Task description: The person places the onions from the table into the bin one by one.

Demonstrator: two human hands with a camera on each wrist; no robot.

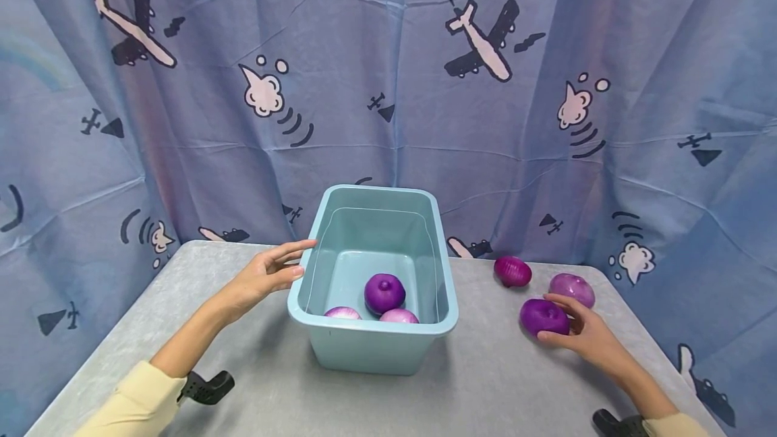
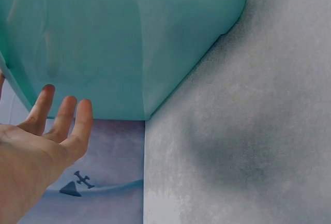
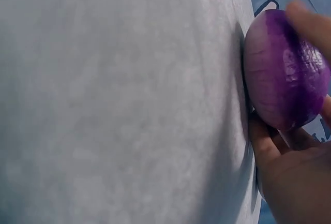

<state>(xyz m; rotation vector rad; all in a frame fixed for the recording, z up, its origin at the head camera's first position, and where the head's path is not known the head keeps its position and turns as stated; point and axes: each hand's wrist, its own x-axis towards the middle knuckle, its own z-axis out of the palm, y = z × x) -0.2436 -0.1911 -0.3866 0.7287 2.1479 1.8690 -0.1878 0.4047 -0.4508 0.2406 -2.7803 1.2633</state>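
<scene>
A teal plastic bin (image 1: 364,346) stands mid-table with three purple onions in it, the darkest (image 1: 384,292) behind two paler ones (image 1: 342,313) (image 1: 398,316). My left hand (image 1: 270,274) is open beside the bin's left wall, fingers stretched toward the rim. In the left wrist view its fingers (image 2: 62,120) lie close to the bin wall (image 2: 129,38); contact is unclear. My right hand (image 1: 567,326) grips a dark purple onion (image 1: 542,315) lying on the table, thumb under and fingers over. The right wrist view shows this onion (image 3: 284,74) against my palm (image 3: 295,177).
Two more onions lie on the grey table (image 1: 485,383) right of the bin: a dark one (image 1: 512,270) near the back and a paler one (image 1: 572,288) behind my right hand. A blue curtain (image 1: 388,86) printed with planes closes off the back and sides.
</scene>
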